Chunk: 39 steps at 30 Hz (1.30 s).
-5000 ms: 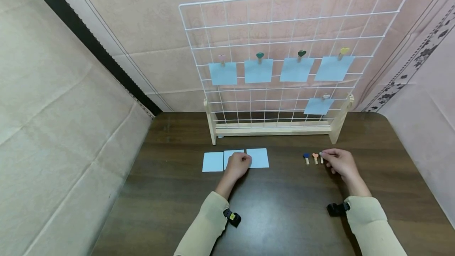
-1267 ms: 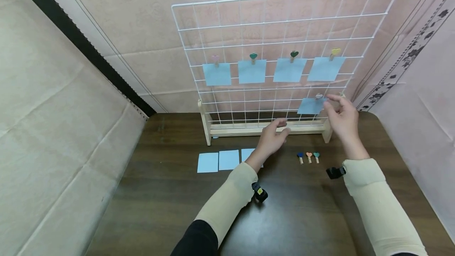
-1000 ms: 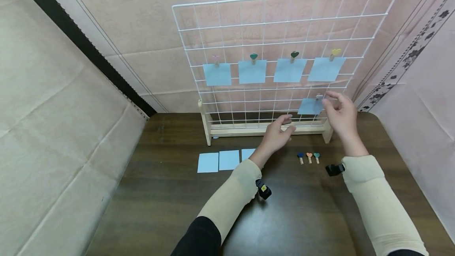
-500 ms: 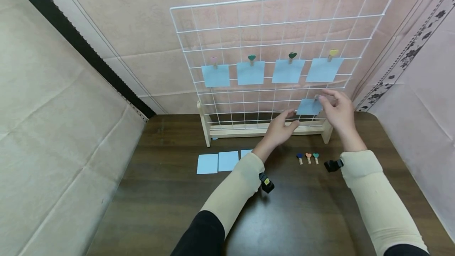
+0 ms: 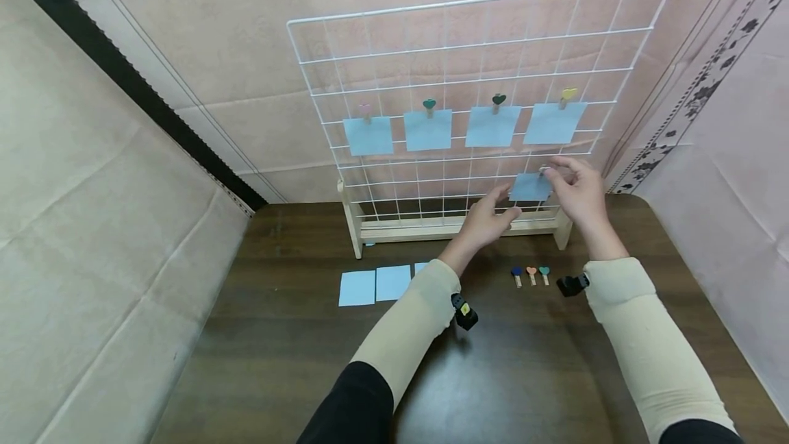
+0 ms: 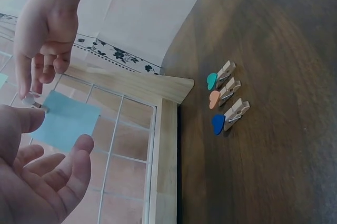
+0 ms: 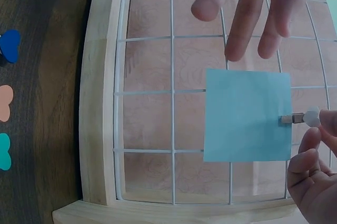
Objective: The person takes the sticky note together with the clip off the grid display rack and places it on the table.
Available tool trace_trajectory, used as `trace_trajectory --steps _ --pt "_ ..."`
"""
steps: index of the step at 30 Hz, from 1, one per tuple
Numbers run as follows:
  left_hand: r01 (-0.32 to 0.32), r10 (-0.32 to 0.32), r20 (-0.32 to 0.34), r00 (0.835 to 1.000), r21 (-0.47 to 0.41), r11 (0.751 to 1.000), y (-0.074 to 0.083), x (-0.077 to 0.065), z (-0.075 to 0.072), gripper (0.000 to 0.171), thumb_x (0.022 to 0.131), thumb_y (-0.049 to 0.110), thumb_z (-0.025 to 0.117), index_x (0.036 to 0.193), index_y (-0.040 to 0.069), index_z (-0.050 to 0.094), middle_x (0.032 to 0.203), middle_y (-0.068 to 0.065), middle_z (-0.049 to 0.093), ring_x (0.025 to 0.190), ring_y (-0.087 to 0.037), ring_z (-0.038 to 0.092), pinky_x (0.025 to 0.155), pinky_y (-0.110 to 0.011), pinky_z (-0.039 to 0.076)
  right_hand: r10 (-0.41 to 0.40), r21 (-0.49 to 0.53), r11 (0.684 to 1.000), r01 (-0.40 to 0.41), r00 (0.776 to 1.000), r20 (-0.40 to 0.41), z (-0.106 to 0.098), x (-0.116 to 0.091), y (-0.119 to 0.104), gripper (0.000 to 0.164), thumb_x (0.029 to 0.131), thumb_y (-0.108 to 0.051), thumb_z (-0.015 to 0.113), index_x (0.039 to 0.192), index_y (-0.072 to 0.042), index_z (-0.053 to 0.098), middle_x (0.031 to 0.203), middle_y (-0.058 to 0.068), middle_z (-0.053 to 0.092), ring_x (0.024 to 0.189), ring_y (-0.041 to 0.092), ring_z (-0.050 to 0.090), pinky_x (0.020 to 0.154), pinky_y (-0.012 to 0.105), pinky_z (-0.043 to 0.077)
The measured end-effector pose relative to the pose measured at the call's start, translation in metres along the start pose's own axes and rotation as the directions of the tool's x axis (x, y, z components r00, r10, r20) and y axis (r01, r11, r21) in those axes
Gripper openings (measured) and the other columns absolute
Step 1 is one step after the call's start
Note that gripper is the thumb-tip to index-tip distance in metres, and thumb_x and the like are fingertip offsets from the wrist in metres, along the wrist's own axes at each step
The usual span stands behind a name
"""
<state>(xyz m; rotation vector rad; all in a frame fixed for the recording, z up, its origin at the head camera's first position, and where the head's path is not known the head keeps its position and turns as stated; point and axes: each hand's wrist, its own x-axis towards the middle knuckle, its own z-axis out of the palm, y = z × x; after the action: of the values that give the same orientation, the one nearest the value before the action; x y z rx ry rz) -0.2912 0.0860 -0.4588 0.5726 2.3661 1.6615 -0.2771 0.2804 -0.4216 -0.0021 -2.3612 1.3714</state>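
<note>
A light blue square paper (image 5: 529,188) hangs low on the right side of the white wire grid (image 7: 172,66). The small wooden clothespin (image 7: 296,118) with a white heart head clips its upper edge to a wire. My right hand (image 5: 579,196) pinches that heart head between thumb and forefinger. Just left of the paper is my left hand (image 5: 483,223), its fingers spread and holding nothing. In the left wrist view, the left hand's fingers (image 6: 81,153) overlap the paper's near edge.
Several blue papers (image 5: 490,127) hang in a row higher on the grid, each under a heart clothespin. On the brown table (image 5: 296,348) lie blue (image 6: 218,124), orange (image 6: 214,99) and teal (image 6: 211,81) heart clothespins. Loose blue papers (image 5: 357,288) lie left, one partly behind the left arm.
Five seconds ago both hands were at the table, the left over the loose papers, the right at a white clothespin. Both rose to the grid; the right then closed in on the hanging paper's clip.
</note>
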Motion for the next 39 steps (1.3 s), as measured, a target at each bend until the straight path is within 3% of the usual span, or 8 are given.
trace_trajectory --steps 7,15,20,23,27,31,39 --pt "-0.001 0.001 0.007 1.000 0.040 0.999 0.002 0.007 0.003 0.058 0.108 0.028 0.062 0.162 0.021 0.041 0.159 -0.005 0.052 0.090 -0.013 0.074 0.072 -0.023 0.057 0.010 0.008 1.000 -0.010 1.000 0.016 0.003 0.000 0.001 0.040 0.109 -0.023 0.061 0.139 0.004 0.064 0.139 0.022 0.054 0.077 -0.002 0.054 0.061 0.013 0.046" --pt "0.005 -0.004 -0.019 1.000 0.039 0.999 0.002 0.016 0.005 0.052 0.110 0.017 0.059 0.160 0.015 0.045 0.155 -0.008 0.055 0.092 -0.021 0.075 0.067 -0.022 0.056 0.009 0.003 1.000 -0.009 0.999 0.032 0.003 0.002 0.002 0.040 0.109 -0.024 0.059 0.138 0.004 0.065 0.138 0.024 0.054 0.079 -0.001 0.056 0.063 0.012 0.047" --pt "-0.048 0.049 -0.097 0.994 0.019 0.999 0.002 0.018 0.007 0.037 0.110 0.012 0.058 0.147 0.008 0.060 0.127 -0.008 0.073 0.073 -0.009 0.069 0.059 -0.022 0.054 0.011 -0.018 1.000 -0.011 1.000 0.028 0.003 0.003 0.003 0.040 0.109 -0.025 0.060 0.136 0.003 0.067 0.133 0.023 0.054 0.079 0.000 0.056 0.062 0.012 0.047" --pt "-0.068 0.070 -0.110 0.991 0.022 0.997 0.003 0.019 0.009 0.029 0.109 0.013 0.060 0.135 0.004 0.069 0.107 -0.007 0.076 0.066 -0.008 0.067 0.056 -0.022 0.052 0.011 -0.031 0.999 -0.010 1.000 0.021 0.003 0.003 0.002 0.038 0.109 -0.025 0.060 0.135 0.002 0.068 0.133 0.022 0.055 0.081 0.001 0.055 0.062 0.012 0.046" --pt "-0.046 0.050 -0.105 0.993 0.043 0.998 0.001 0.020 0.013 0.024 0.108 0.018 0.064 0.124 0.003 0.074 0.101 -0.005 0.075 0.068 -0.011 0.068 0.059 -0.020 0.053 0.001 -0.011 1.000 -0.001 0.999 0.033 0.003 0.003 0.002 0.037 0.109 -0.025 0.060 0.134 0.001 0.069 0.134 0.022 0.054 0.082 0.004 0.057 0.061 0.013 0.047" --pt "-0.008 0.021 -0.148 0.989 0.091 0.996 -0.003 0.021 0.017 0.023 0.107 0.022 0.066 0.119 0.007 0.079 0.105 -0.002 0.077 0.074 -0.007 0.067 0.065 -0.019 0.053 -0.006 0.004 1.000 0.006 0.999 0.052 0.005 0.003 0.004 0.037 0.109 -0.025 0.060 0.134 0.001 0.068 0.136 0.023 0.052 0.079 0.007 0.059 0.058 0.015 0.047" --pt "-0.009 0.041 -0.208 0.977 0.154 0.988 -0.004 0.024 0.020 0.018 0.107 0.020 0.066 0.108 0.011 0.081 0.100 0.002 0.075 0.080 -0.008 0.060 0.069 -0.019 0.049 -0.009 -0.012 1.000 0.009 0.999 0.038 0.006 0.003 0.005 0.036 0.109 -0.027 0.060 0.132 0.000 0.070 0.132 0.020 0.055 0.077 0.004 0.057 0.058 0.016 0.046"
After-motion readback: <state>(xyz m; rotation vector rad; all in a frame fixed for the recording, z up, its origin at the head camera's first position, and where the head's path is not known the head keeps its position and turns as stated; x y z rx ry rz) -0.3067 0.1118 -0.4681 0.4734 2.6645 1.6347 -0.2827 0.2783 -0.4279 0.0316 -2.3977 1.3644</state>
